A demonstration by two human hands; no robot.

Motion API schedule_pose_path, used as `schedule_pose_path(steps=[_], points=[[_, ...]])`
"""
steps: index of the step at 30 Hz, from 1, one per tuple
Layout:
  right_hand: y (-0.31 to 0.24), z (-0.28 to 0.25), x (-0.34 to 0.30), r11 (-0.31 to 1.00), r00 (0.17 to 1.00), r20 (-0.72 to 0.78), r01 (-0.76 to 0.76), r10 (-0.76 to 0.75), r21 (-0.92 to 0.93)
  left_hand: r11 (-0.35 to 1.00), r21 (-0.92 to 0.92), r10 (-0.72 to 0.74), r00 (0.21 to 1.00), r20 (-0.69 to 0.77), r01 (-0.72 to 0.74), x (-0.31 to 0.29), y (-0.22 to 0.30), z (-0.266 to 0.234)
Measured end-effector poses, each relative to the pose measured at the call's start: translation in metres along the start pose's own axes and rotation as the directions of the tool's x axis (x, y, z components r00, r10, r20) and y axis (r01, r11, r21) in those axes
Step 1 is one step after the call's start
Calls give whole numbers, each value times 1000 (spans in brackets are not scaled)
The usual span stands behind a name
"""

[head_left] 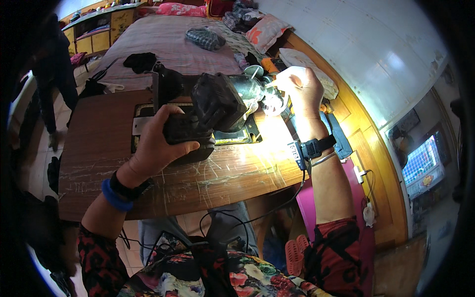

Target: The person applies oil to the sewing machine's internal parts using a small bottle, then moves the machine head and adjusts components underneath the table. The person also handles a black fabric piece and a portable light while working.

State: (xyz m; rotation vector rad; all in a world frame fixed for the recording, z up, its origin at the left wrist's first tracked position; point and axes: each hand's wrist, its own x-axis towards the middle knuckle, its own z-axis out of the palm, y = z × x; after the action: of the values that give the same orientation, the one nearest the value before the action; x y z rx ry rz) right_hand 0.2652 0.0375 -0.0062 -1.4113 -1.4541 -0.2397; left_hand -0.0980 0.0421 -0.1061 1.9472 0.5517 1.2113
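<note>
A left hand [161, 141] clamps a blocky black metal machine [217, 101] at nine o'clock; the right hand [303, 91], its grip impossible to tell at two, could slip because of glare

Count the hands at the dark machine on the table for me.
2. The left hand grips the dark block at the front left of the machine; the right hand is at its brightly lit right end. The standing person's hands can't be made out.

Bulky dark machine [217, 101] on scratched wooden tabletop [99, 128]; right end brightly lit.
</note>
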Motion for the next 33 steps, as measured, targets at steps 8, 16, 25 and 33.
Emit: schedule_pose_path(steps=[8,16,25,33], points=[[7,-6,-10,974,982,-159,-65,101,216,999,-46,-20,999,34,21,0,0,-1],[-19,-27,-94,511,938,210,-328,275,794,997,6,-75,994,76,75,-5,-1,8],[-18,-25,-227,-171,765,399,-365,505,915,985,170,-62,991,119,42,-11,5,27],[-22,-50,-249,-177,707,385,-352,593,919,924,201,-332,943,4,325,-18,-15,10]])
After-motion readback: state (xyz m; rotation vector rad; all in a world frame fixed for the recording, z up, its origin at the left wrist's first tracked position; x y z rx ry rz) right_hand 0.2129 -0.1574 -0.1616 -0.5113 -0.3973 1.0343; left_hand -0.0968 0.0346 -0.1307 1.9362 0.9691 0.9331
